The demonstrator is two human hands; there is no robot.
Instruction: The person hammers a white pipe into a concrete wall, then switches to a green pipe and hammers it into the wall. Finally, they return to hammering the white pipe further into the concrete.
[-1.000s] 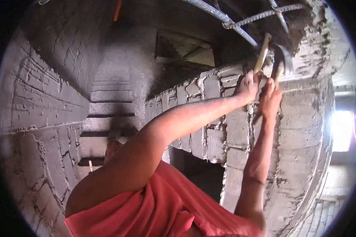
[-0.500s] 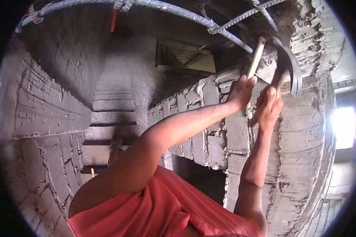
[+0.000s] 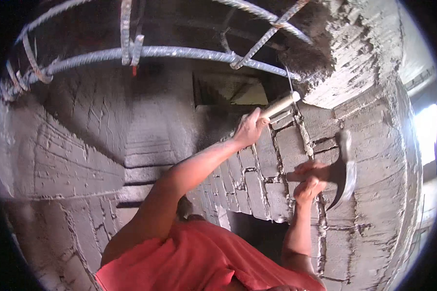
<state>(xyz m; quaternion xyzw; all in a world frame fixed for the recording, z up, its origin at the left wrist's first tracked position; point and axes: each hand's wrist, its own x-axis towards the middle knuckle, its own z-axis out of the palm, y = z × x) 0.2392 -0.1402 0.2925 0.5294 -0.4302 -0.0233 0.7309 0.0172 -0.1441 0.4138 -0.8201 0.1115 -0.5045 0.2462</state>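
Observation:
My left hand (image 3: 250, 128) is closed round a short, pale wooden stick (image 3: 282, 104), which slants up to the right. Close by the stick's far end is a thin metal pin (image 3: 289, 79), just under the tip of a steel bar. Lower and to the right, my right hand (image 3: 307, 188) grips a claw hammer (image 3: 345, 172) by its handle. The hammer head hangs in front of the block wall, apart from the stick. Rough concrete (image 3: 349, 72) juts out above the hammer and right of the stick's end.
Bent ribbed rebar (image 3: 179, 52) with cross ties spans the top of the view. A block wall (image 3: 291, 150) with mortar joints rises at the right, a dark opening (image 3: 257, 235) low in it. Steps (image 3: 148, 174) lie behind my left arm. Bright daylight shows at far right.
The hammer has dropped away from the stick's end and turned. My left hand has moved left and down, tilting the stick nearer level. The whole view has shifted upward, showing more rebar.

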